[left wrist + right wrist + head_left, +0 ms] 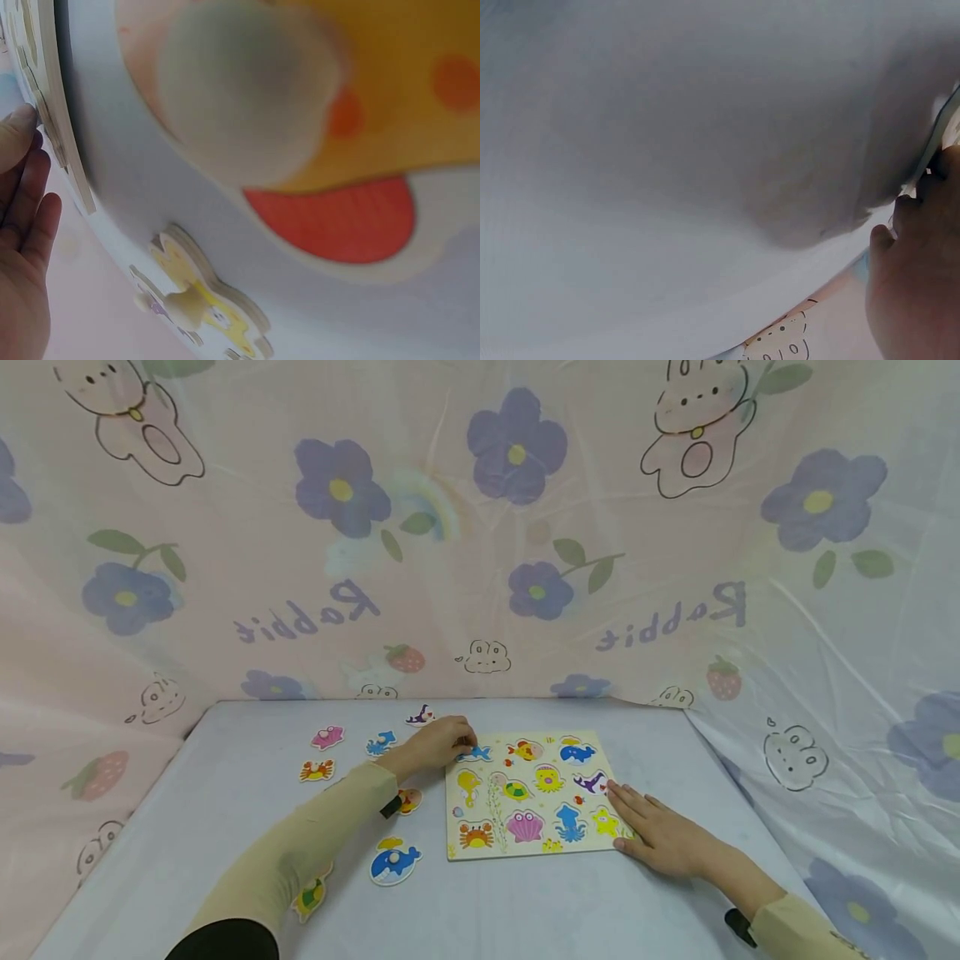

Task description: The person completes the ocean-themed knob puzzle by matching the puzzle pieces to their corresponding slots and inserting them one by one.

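Note:
A cream puzzle board with sea-animal pictures lies on the white table. At its far left corner my left hand pinches a blue fish-shaped puzzle piece, partly hidden by the fingers. The thumb and fingertips meet against the board's face in the left wrist view. My right hand rests along the board's right edge, fingers stretched out and touching it. Under my left forearm lies an orange fish piece, its round knob close to the left wrist camera.
Left of the board lie a whale piece, a blue squid piece, a purple piece, a pink shell piece and a crab piece. A turtle piece is partly behind my left sleeve. A patterned curtain hangs behind the table.

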Demonstrator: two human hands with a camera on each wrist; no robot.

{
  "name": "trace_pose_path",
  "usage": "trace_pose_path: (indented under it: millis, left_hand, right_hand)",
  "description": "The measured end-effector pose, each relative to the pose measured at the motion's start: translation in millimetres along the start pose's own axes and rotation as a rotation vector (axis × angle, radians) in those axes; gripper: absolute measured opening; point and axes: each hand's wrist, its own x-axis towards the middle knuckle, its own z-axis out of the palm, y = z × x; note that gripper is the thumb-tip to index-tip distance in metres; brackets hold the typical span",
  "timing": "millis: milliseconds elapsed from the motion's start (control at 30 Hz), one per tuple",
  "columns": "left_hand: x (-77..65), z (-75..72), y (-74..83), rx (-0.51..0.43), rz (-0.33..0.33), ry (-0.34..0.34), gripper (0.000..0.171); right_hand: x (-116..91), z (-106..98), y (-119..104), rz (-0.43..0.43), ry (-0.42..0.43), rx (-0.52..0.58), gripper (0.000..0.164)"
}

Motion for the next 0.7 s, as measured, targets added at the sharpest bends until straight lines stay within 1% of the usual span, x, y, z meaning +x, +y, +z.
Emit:
trace_pose_path:
  millis: [167, 267, 500, 700]
  left_hand:
    - [1.2, 1.4, -2.0, 0.017, -0.027, -0.007, 0.013]
    - [1.1, 1.6, -2.9, 0.015, -0.039, 0.000, 0.013]
    - [0.2, 0.6, 0.0, 0.045, -0.032, 0.002, 0.012]
    - [1.0, 4.1, -1.0, 0.073, -0.032, 0.001, 0.013]
  right_hand:
    - [-1.0, 0.3, -1.9, -0.012, 0.023, -0.014, 0.082]
    - [-1.3, 1.5, -1.3, -0.016, 0.033, -0.022, 0.082]
    - [-1.2, 1.9, -0.5, -0.005, 0.025, -0.017, 0.083]
    - [-1.4, 2.1, -0.3, -0.003, 0.022, -0.017, 0.082]
